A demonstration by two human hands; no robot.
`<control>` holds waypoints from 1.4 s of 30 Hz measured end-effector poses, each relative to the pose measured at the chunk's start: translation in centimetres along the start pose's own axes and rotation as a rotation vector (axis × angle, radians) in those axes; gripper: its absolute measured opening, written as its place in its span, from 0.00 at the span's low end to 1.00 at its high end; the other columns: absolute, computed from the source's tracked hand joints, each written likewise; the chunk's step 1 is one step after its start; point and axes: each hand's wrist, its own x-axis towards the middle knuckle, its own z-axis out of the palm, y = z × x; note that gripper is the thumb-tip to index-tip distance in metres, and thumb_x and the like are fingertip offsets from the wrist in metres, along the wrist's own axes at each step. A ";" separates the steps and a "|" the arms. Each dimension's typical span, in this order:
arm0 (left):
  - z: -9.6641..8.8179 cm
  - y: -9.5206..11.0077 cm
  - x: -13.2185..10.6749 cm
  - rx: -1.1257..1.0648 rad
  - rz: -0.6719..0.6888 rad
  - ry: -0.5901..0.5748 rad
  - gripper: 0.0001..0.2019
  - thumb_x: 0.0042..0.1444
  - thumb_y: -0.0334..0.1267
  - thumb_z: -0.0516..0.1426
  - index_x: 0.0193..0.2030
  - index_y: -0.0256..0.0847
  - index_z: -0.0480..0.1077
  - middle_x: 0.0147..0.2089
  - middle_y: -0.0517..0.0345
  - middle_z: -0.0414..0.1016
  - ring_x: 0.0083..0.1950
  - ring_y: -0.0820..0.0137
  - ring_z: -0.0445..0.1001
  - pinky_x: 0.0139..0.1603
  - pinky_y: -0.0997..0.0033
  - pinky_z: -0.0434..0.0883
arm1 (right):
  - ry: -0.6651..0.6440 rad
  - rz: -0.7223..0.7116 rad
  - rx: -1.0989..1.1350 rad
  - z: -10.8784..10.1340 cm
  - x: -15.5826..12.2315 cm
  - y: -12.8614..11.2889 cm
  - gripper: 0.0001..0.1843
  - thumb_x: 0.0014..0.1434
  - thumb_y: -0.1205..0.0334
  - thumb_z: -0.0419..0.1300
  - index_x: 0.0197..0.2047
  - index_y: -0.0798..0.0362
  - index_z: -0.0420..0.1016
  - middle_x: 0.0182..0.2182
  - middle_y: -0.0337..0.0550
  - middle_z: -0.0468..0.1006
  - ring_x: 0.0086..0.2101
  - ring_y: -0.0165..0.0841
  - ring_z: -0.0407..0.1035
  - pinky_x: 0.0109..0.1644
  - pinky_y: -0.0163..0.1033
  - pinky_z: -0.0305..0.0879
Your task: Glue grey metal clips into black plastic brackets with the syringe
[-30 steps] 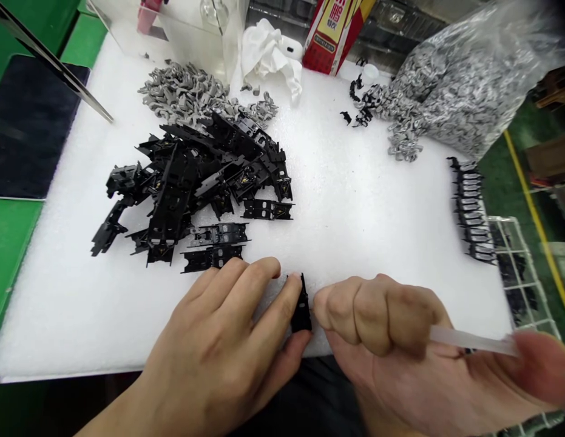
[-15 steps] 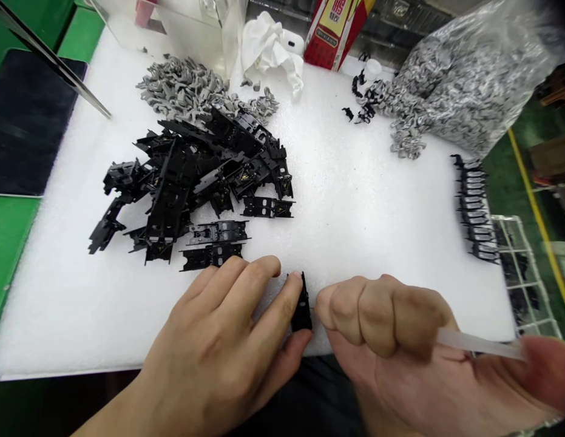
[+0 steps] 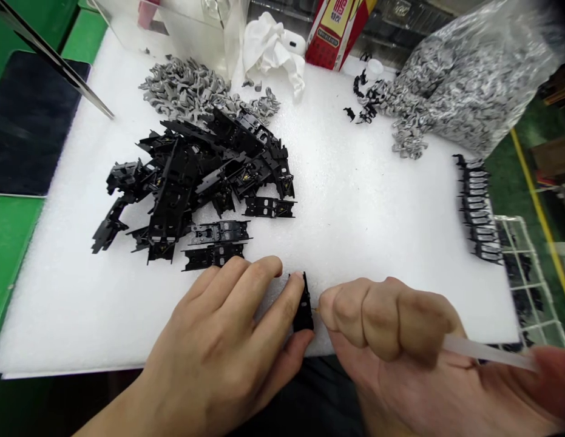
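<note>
Index finger and thumb of my left hand (image 3: 227,321) pinch a small black slotted bracket (image 3: 303,306) against the white foam sheet, near its front edge. My right hand (image 3: 391,340) is closed in a fist around a slim tool with a translucent white shaft (image 3: 489,352). A thin tip pokes out past the curled fingers and points at the bracket's right side; I cannot tell whether it touches. Just beyond my left hand lie two similar black brackets (image 3: 213,257), one behind the other. The fist hides most of the tool.
A pile of black brackets (image 3: 173,188) spreads over the left of the foam, with grey clips (image 3: 186,88) behind. Tweezers (image 3: 88,91) jut in at left. A clear bag of grey parts (image 3: 473,91) stands back right. Black clips (image 3: 477,209) line the right edge beside a white wire rack (image 3: 537,285).
Almost nothing differs. The whole view has shifted slightly, and my right fist with the tool sits a touch farther right and lower. My left hand keeps its pinch on the bracket.
</note>
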 end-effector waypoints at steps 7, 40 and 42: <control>-0.1 0.1 0.0 -0.018 0.005 0.003 0.21 0.66 0.39 0.64 0.61 0.28 0.75 0.54 0.37 0.75 0.45 0.55 0.73 0.39 0.51 0.75 | -0.012 -0.027 -0.022 -0.1 -0.1 0.2 0.34 0.67 0.35 0.60 0.23 0.49 0.50 0.20 0.35 0.56 0.25 0.33 0.59 0.33 0.48 0.60; -0.1 0.4 0.5 -0.026 -0.020 -0.001 0.20 0.66 0.40 0.63 0.59 0.26 0.76 0.53 0.37 0.76 0.45 0.54 0.72 0.39 0.51 0.74 | -0.007 -0.105 -0.175 0.2 -0.7 0.1 0.33 0.71 0.31 0.48 0.26 0.49 0.56 0.21 0.37 0.58 0.26 0.36 0.61 0.32 0.51 0.63; 0.0 0.4 0.4 -0.020 -0.023 -0.002 0.20 0.67 0.41 0.63 0.59 0.27 0.76 0.53 0.37 0.76 0.45 0.54 0.72 0.40 0.51 0.74 | 0.043 -0.127 -0.142 0.3 -0.7 0.2 0.35 0.69 0.30 0.51 0.24 0.49 0.54 0.20 0.36 0.56 0.25 0.34 0.59 0.32 0.50 0.62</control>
